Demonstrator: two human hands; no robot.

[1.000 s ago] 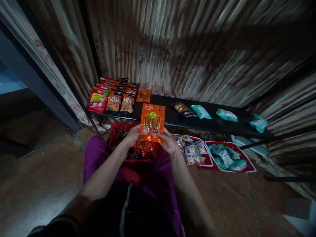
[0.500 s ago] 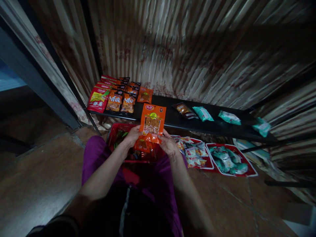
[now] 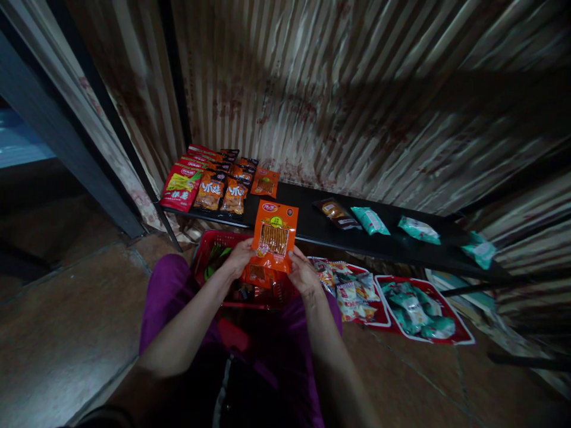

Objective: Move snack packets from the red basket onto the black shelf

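Between my two hands I hold an orange snack packet (image 3: 275, 236) upright, its printed front with a clear window facing me. My left hand (image 3: 239, 259) pinches its lower left edge, and my right hand (image 3: 304, 272) grips the lower right corner. Below it, a red basket (image 3: 209, 238) between my knees holds more orange packets (image 3: 263, 276) and some green ones. Just beyond, on the black shelf (image 3: 298, 226), a similar orange packet (image 3: 265, 182) stands beside orange-and-black snack bags (image 3: 234, 195).
Red snack bags (image 3: 181, 187) stand at the shelf's left end. Further right lie a brown packet (image 3: 336, 214) and several teal packets (image 3: 370, 220). Two red baskets sit on the floor at right, one with white-and-orange bags (image 3: 350, 294), one with teal bags (image 3: 413, 312). A dark post (image 3: 129, 160) rises at left.
The camera view has shifted, so the shelf and baskets appear slightly lower. Both hands still hold the orange packet, at nearly the same place before the shelf.
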